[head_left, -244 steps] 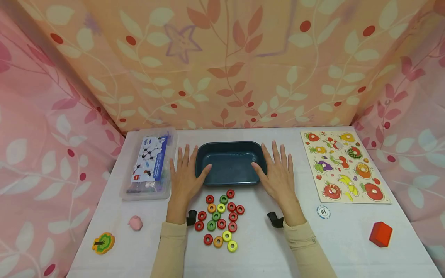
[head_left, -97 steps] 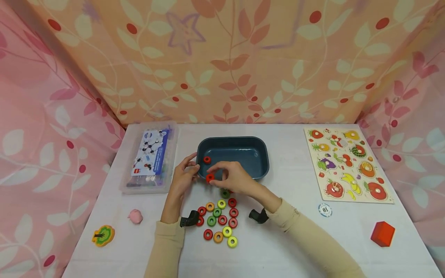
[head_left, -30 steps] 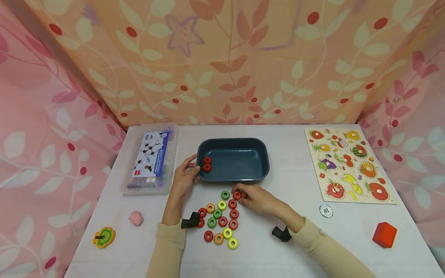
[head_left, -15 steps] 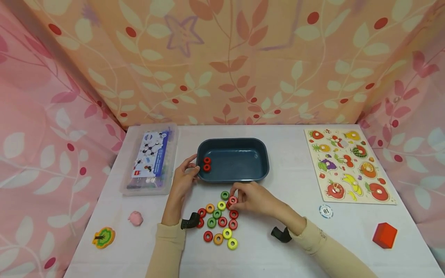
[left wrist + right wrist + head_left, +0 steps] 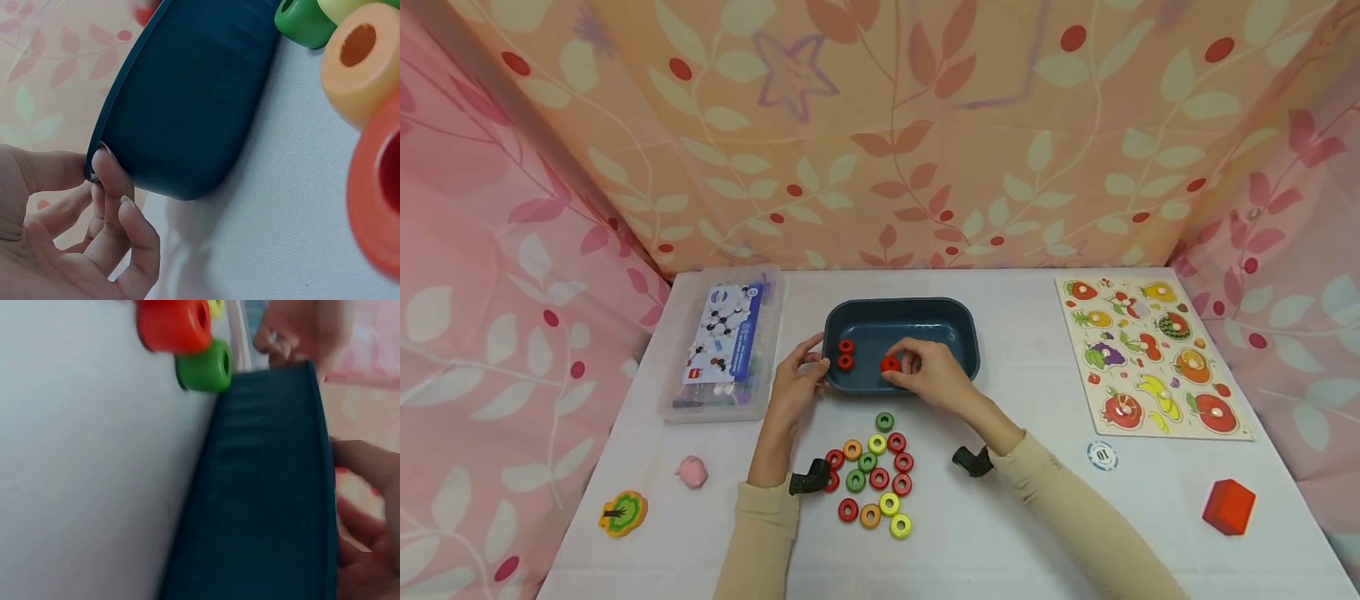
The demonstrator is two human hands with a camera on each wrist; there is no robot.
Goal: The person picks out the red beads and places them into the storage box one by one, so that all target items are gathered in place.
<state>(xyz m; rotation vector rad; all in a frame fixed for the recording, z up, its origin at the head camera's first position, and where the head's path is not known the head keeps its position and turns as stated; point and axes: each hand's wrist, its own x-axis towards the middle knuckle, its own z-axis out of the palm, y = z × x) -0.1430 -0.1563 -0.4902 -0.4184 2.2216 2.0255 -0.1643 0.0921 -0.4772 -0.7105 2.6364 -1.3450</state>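
Observation:
A dark blue dish (image 5: 925,387) stands mid-table. My left hand (image 5: 796,379) pinches its rim at the near left corner; the left wrist view shows the thumb and a finger (image 5: 112,172) on either side of that rim. Over the front part of the dish, my right hand (image 5: 934,375) pinches a red ring bead (image 5: 890,364) between thumb and fingertips. Two more red ring beads (image 5: 846,362) lie inside at the left end. In the right wrist view the dish wall (image 5: 262,487) hides most of the right fingers and nearly all of the held bead.
Several red, green, yellow and orange ring beads (image 5: 878,477) lie in front of the dish. A clear plastic case (image 5: 722,342) is at left, a fruit puzzle board (image 5: 1150,358) at right. Around them are a pink toy (image 5: 692,472), tree piece (image 5: 623,512), chip (image 5: 1102,455) and red block (image 5: 1228,507).
Both hands lay spread beside the bead-free dish at first. Two red beads have since gone into it. In the last half second my right hand has carried another from the group to above the dish.

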